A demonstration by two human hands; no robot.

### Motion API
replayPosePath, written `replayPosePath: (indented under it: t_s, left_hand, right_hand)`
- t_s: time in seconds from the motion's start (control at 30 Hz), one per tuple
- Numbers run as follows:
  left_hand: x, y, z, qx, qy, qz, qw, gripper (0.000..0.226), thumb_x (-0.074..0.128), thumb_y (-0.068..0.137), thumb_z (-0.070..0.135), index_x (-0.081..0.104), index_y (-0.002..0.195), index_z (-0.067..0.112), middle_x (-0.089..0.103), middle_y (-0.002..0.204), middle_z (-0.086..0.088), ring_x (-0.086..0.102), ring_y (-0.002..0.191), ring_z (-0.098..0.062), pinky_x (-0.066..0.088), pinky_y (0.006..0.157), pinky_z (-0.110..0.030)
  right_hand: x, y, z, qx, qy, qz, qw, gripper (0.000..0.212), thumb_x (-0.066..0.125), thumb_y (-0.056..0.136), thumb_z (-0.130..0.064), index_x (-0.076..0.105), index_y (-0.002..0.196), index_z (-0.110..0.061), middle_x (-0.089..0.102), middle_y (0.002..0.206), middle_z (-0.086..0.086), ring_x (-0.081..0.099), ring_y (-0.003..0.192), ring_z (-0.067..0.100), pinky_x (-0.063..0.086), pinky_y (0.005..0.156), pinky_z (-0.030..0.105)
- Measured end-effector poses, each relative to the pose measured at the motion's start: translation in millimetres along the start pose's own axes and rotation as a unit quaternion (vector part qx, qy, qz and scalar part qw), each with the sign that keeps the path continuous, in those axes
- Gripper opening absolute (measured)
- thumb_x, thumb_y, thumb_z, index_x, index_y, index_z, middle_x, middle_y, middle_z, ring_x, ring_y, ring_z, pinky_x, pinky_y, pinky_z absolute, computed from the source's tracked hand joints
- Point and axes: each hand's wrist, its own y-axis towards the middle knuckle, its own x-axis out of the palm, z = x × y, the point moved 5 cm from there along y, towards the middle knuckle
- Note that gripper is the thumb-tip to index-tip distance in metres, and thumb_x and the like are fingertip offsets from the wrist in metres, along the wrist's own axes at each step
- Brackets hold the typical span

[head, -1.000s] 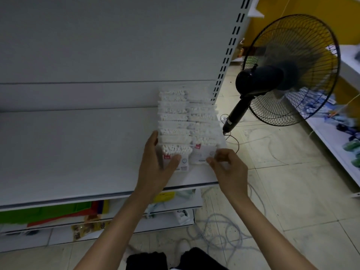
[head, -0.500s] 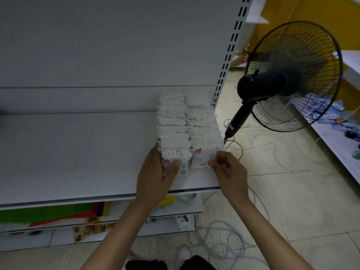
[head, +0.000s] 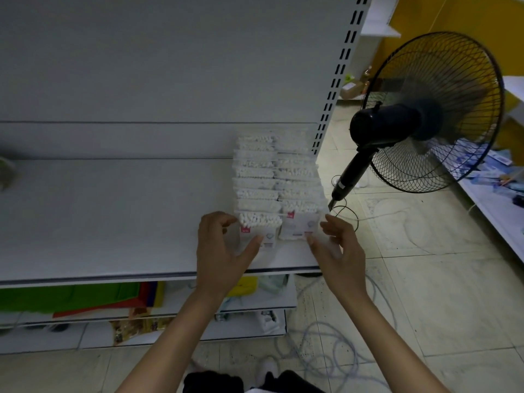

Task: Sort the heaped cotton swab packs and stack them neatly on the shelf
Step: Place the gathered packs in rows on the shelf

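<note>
On the shelf's [head: 113,222] right end, cotton swab packs [head: 272,177] stand in two rows. The left hand [head: 224,251] grips the front left pack [head: 261,222] between thumb and curled fingers; the right hand [head: 337,251] pinches the front right pack [head: 297,225].

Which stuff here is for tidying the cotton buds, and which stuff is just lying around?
For the job: cotton swab packs in two rows, the white shelf they lie on, the left hand and right hand at the front packs.
Just lying about: the black fan, loose cables, coloured goods under the shelf.
</note>
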Motion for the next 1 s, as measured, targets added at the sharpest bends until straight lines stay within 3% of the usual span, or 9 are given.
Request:
replayPosePath:
  t_s: [0.1, 0.2, 0.33, 0.43, 0.53, 0.8, 1.0]
  left_hand:
    - [-1, -4, 0, 0.002, 0.006, 0.001, 1.0, 0.043, 0.066, 0.075, 0.047, 0.046, 0.105, 0.024, 0.043, 0.103, 0.004, 0.046, 0.092, -0.01, 0.035, 0.081, -0.004]
    - [-3, -3, -3, -0.033, -0.004, 0.007, 0.999, 0.053, 0.074, 0.073, 0.042, 0.045, 0.112, 0.02, 0.045, 0.107, 0.003, 0.047, 0.094, -0.011, 0.037, 0.082, -0.006]
    - [-7, -5, 1, -0.07, -0.002, -0.008, 0.998, 0.071, 0.07, 0.076, 0.045, 0.041, 0.134, 0.017, 0.043, 0.128, 0.005, 0.044, 0.116, -0.01, 0.038, 0.1, -0.022]
    - [-23, -8, 5, -0.03, 0.067, -0.019, 0.997, 0.084, 0.055, 0.084, 0.06, 0.022, 0.148, 0.017, 0.027, 0.151, 0.004, 0.028, 0.139, -0.016, 0.026, 0.114, -0.038]
    - [-54, -13, 4, 0.014, 0.181, -0.015, 0.983, 0.088, 0.05, 0.086, 0.058, 0.013, 0.152, 0.012, 0.011, 0.159, -0.002, 0.011, 0.148, -0.023, 0.018, 0.116, -0.051]
    - [-189, -17, -16, -0.032, 0.356, 0.007, 0.934, 0.097, 0.045, 0.084, 0.065, 0.001, 0.154, 0.014, -0.005, 0.161, -0.001, -0.006, 0.149, -0.021, 0.004, 0.118, -0.05]
    - [-343, -41, -40, -0.081, 0.437, 0.06, 0.894, 0.097, 0.04, 0.082, 0.07, 0.0, 0.155, 0.019, -0.007, 0.162, 0.0, -0.008, 0.149, -0.017, 0.003, 0.119, -0.05]
  right_hand:
    - [1, -11, -2, -0.017, -0.013, 0.016, 1.0, 0.049, 0.074, 0.08, -0.02, 0.053, 0.124, -0.015, 0.057, 0.117, -0.002, 0.053, 0.108, 0.005, 0.04, 0.089, 0.008]
    - [4, -22, -12, -0.071, -0.025, 0.036, 0.997, 0.043, 0.074, 0.081, -0.025, 0.053, 0.118, -0.02, 0.055, 0.111, -0.002, 0.051, 0.102, 0.004, 0.038, 0.086, 0.007]
    - [19, -32, -38, -0.182, -0.066, 0.009, 0.981, 0.039, 0.066, 0.083, -0.036, 0.05, 0.118, -0.028, 0.049, 0.11, -0.014, 0.048, 0.105, 0.003, 0.036, 0.092, 0.012]
    - [35, -39, -63, -0.286, -0.096, -0.03, 0.953, 0.039, 0.064, 0.085, -0.033, 0.051, 0.12, -0.022, 0.052, 0.119, -0.007, 0.047, 0.113, 0.01, 0.037, 0.098, 0.026]
    - [58, -44, -91, -0.364, -0.105, -0.084, 0.922, 0.043, 0.061, 0.088, -0.031, 0.052, 0.126, -0.014, 0.05, 0.134, 0.003, 0.045, 0.126, 0.021, 0.035, 0.105, 0.036]
    - [163, -62, -181, -0.389, -0.176, -0.257, 0.867, 0.068, 0.045, 0.091, -0.047, 0.019, 0.149, -0.025, 0.016, 0.158, 0.005, 0.009, 0.146, 0.021, 0.008, 0.118, 0.038]
    - [267, -107, -256, -0.438, -0.244, -0.357, 0.788, 0.085, 0.05, 0.094, -0.037, -0.013, 0.15, -0.029, -0.021, 0.157, 0.005, -0.019, 0.145, 0.021, -0.006, 0.119, 0.045]
